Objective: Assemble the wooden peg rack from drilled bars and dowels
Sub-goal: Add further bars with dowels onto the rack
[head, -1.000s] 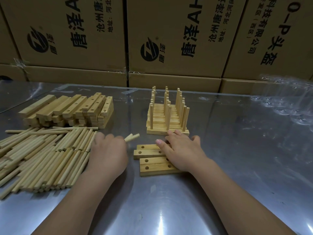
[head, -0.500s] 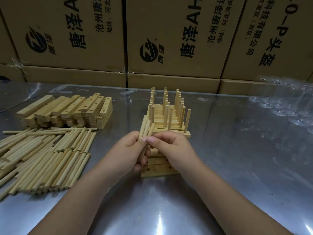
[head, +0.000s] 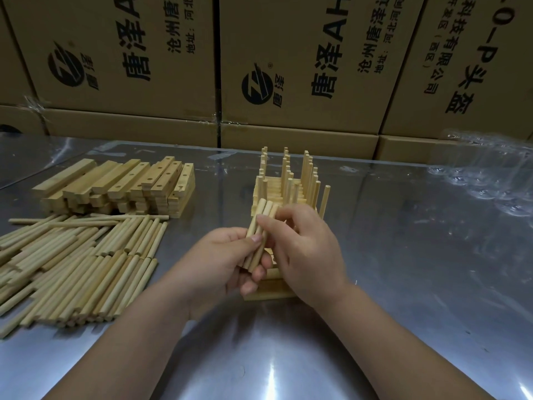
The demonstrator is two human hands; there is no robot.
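Observation:
My left hand [head: 223, 259] grips a small bundle of dowels [head: 261, 223], tilted up and away from me. My right hand [head: 305, 249] pinches the upper part of one dowel in that bundle with thumb and forefinger. Under both hands lie drilled bars [head: 268, 293] flat on the table, mostly hidden. Just beyond stands a stack of finished peg racks [head: 288, 183] with dowels pointing up.
A heap of loose dowels [head: 75, 267] covers the table's left side, with a pile of drilled bars [head: 121, 187] behind it. Cardboard boxes [head: 288, 67] wall off the back. Clear plastic wrap [head: 490, 174] lies at the far right on the metal table [head: 403, 284].
My left hand lifted dowels from beside the pile to the middle. My right hand left the flat bars and took hold of a dowel in the bundle; its fingers have shifted slightly since.

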